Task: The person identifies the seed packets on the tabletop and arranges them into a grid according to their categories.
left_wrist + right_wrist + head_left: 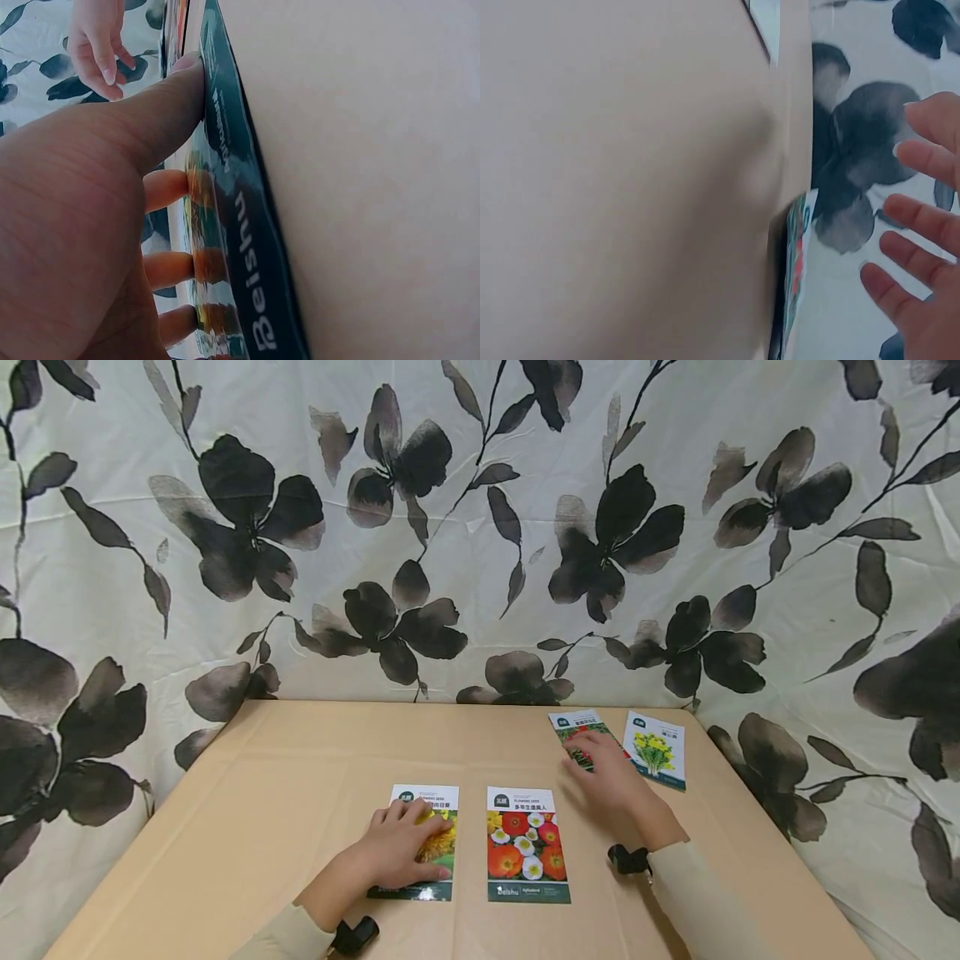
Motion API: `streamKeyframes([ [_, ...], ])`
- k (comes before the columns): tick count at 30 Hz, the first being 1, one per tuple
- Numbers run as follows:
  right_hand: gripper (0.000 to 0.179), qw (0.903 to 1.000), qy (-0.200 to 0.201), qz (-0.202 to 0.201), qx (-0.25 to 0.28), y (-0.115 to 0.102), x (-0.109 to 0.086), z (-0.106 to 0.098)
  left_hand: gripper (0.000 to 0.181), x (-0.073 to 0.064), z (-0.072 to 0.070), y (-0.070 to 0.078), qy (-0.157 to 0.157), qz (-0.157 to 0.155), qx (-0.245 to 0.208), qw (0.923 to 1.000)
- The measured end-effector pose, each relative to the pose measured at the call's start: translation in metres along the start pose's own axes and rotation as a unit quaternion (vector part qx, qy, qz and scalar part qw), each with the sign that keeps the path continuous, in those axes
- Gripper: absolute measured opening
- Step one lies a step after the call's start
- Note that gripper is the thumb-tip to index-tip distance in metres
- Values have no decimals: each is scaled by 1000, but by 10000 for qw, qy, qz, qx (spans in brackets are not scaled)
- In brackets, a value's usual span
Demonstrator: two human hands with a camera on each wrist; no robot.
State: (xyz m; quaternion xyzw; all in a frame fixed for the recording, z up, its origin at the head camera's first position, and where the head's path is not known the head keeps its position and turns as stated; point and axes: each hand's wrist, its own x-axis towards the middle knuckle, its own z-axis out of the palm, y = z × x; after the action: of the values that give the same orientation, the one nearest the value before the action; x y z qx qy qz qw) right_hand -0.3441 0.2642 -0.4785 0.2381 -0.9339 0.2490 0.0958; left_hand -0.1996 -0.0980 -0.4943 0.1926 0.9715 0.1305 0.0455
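My left hand (401, 846) rests on a seed packet (446, 852) with yellow flowers. In the left wrist view, the thumb and fingertips touch that packet's face, beside its dark green "Beishu" band (247, 247). Right of it lies a seed packet (528, 847) with red, orange and white flowers, untouched. My right hand (611, 781) is over a red-flowered seed packet (577, 720) at the back right, partly hiding it. The right wrist view shows its fingers (915, 214) spread and apart from this packet. A yellow-flowered packet (667, 739) lies just right of it.
The packets lie on a light tan table (300, 777). A white cloth (495, 568) with dark flower prints hangs behind the table and along its sides. Dark wrist cameras sit on both wrists, by the pale sleeves (705, 902).
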Motion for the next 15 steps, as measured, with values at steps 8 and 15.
streamKeyframes([
  [8, 29, 9999, -6, -104, -98, 27, 20, -5, 68, 2, 1, -1, -20, -2, 14, 10000],
  [15, 34, 9996, -16, -168, -221, 43, 33, -5, 68, 4, 6, -5, 20, 10, -51, 10000],
])
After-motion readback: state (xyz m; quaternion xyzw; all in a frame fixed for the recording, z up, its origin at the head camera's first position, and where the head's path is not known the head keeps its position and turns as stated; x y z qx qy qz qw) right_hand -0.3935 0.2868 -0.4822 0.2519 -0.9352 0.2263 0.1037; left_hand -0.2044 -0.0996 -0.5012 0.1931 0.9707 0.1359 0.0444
